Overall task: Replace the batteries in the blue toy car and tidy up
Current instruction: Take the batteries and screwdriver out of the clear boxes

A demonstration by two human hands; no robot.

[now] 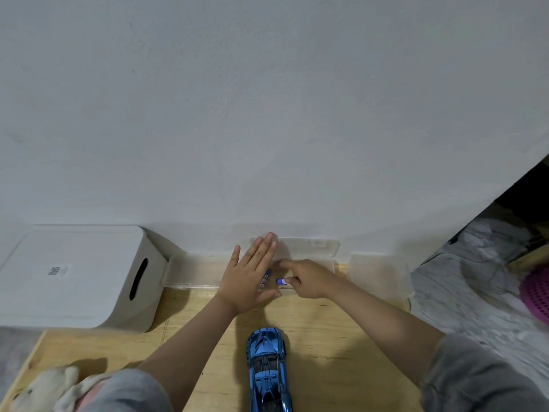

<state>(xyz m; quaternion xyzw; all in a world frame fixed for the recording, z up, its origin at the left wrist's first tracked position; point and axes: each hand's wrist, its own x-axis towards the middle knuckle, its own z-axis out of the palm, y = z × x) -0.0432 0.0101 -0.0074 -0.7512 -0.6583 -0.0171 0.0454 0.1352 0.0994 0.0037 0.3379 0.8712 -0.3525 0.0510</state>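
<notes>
Left hand (251, 275) lies flat, fingers straight and together, on the clear plastic case (309, 251) against the far wall, while the right hand (309, 279) pinches an AA battery (281, 281). The blue toy car (267, 370) sits near, untouched. The battery's round, so a sloppy pinch could let it roll off.

1. A home, by the look of it: a plain white wall (267, 99) rises straight from the far edge of a low wooden board (320, 328).
2. A plush toy (44, 388) lies at the board's near left corner.
3. A marble-patterned floor (463, 310) and a pink basket (536, 292) show at right.
</notes>
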